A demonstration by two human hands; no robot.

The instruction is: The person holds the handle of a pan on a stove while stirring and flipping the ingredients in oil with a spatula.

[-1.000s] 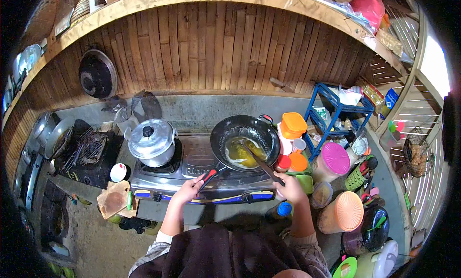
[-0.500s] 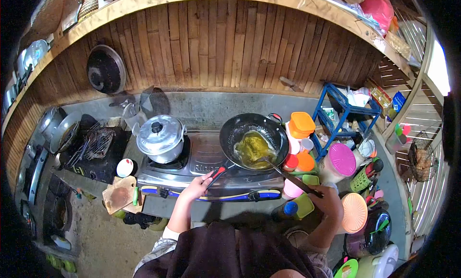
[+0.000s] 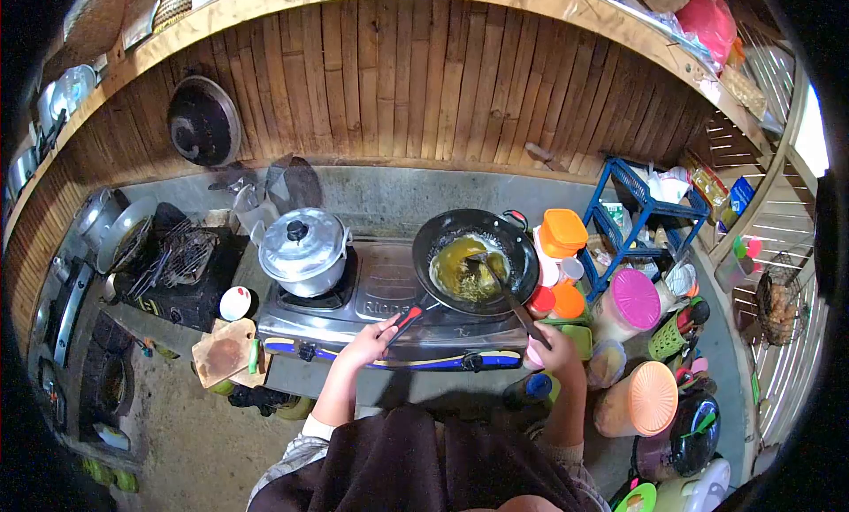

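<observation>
A black wok with yellow oil and bits of food sits on the right burner of a steel gas stove. My left hand grips the wok's red and black handle at the stove's front. My right hand holds the dark handle of a spatula, whose blade rests in the oil inside the wok.
A lidded aluminium pot stands on the left burner. Orange and pink lidded containers crowd the counter right of the stove, beside a blue rack. A wooden board and a wire grill lie to the left.
My right hand swung out to the right with the spatula, then came back toward the wok. The spatula's blade now sits deeper in the oil. The left hand kept its grip.
</observation>
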